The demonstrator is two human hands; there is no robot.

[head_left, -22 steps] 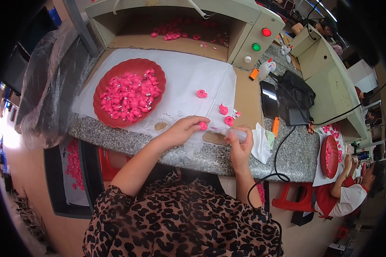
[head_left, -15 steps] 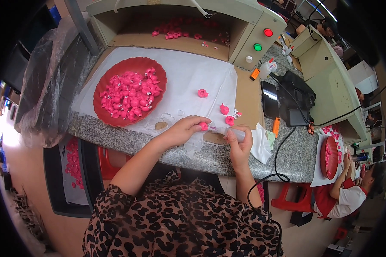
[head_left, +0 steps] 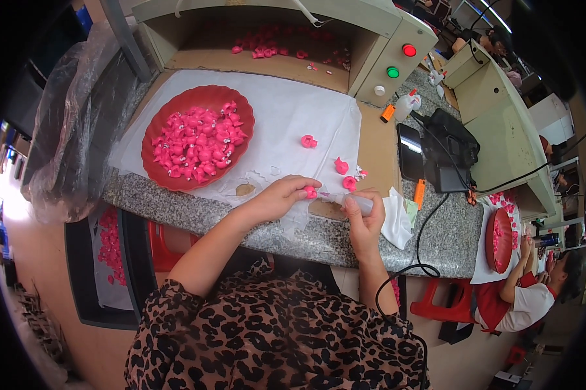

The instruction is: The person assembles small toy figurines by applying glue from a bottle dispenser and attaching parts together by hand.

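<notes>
Between the fingertips of my left hand (head_left: 281, 197) is a small pink hollow plastic piece (head_left: 311, 192). My right hand (head_left: 367, 220) is wrapped round a translucent squeeze bottle (head_left: 358, 204), its thin nozzle pointing left at the piece. Whether the nozzle touches the piece I cannot tell. Just beyond my hands, a few loose pink pieces (head_left: 341, 166) lie on a white sheet (head_left: 273, 104), with small white bits beside them. A scalloped red plate (head_left: 151, 170) heaped with pink pieces stands to the left.
A beige booth (head_left: 364, 71) with lit buttons rises behind the sheet, more pink pieces inside. To the right lie a phone (head_left: 410, 151), a black bag (head_left: 450, 140), an orange lighter (head_left: 419, 194) and a white cloth (head_left: 395, 221). A black cable (head_left: 429, 237) crosses the granite edge. Another person sits far right.
Both hands keep nearly the same pose, with the bottle's nozzle still by the pink piece. The whole view has shifted very slightly.
</notes>
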